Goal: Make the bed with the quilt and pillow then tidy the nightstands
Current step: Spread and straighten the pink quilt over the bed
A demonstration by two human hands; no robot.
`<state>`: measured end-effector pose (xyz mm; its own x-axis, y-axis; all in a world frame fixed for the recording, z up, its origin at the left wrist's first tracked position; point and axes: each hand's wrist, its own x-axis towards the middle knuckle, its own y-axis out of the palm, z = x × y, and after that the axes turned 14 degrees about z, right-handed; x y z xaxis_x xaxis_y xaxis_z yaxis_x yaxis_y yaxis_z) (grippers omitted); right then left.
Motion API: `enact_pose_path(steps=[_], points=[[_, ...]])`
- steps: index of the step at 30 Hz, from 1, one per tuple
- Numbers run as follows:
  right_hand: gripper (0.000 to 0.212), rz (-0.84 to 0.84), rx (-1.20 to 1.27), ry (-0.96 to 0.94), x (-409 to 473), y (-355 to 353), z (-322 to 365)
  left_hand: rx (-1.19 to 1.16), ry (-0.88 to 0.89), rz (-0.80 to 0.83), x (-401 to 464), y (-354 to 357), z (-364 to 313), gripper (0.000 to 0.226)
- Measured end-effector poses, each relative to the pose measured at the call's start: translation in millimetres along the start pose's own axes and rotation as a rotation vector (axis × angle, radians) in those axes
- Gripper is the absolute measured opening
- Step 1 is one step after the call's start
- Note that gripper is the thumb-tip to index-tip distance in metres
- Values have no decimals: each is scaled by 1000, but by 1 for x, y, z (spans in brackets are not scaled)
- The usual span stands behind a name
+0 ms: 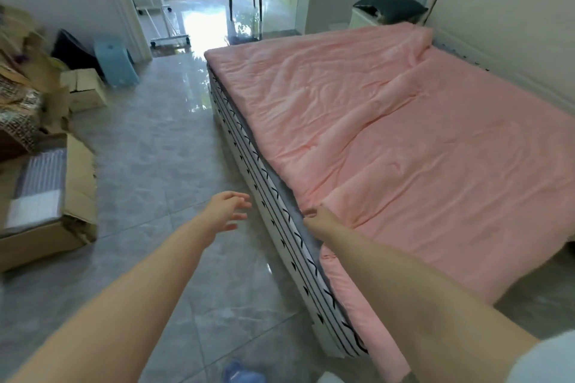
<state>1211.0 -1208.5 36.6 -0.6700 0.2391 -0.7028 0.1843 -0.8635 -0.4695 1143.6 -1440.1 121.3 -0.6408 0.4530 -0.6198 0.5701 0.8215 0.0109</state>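
Your right hand (320, 217) is pinching the edge of the pink quilt (389, 140) in a tight grip at the bed's (249, 146) side, near 6 o'clock, while your left hand (228, 207) is floating over the floor (161, 165) at 7 o'clock with fingers spread wide, holding nothing.

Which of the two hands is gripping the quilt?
The right hand, pinching the pink quilt edge at the mattress side; the left hand hangs open over the floor.
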Motion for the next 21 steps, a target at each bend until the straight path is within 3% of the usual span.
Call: enact_pose_path(steps=[7,16,21], points=[[34,-79,105,-101,-15,-4,94,-13,-17,-11,12,-68,-16,26],[46,-85,81,81,53,0,94,21,-42,60,89,-98,-65,22],[53,-28,33,78,121,-12,117,-4,-98,66,159,-111,-108,20]])
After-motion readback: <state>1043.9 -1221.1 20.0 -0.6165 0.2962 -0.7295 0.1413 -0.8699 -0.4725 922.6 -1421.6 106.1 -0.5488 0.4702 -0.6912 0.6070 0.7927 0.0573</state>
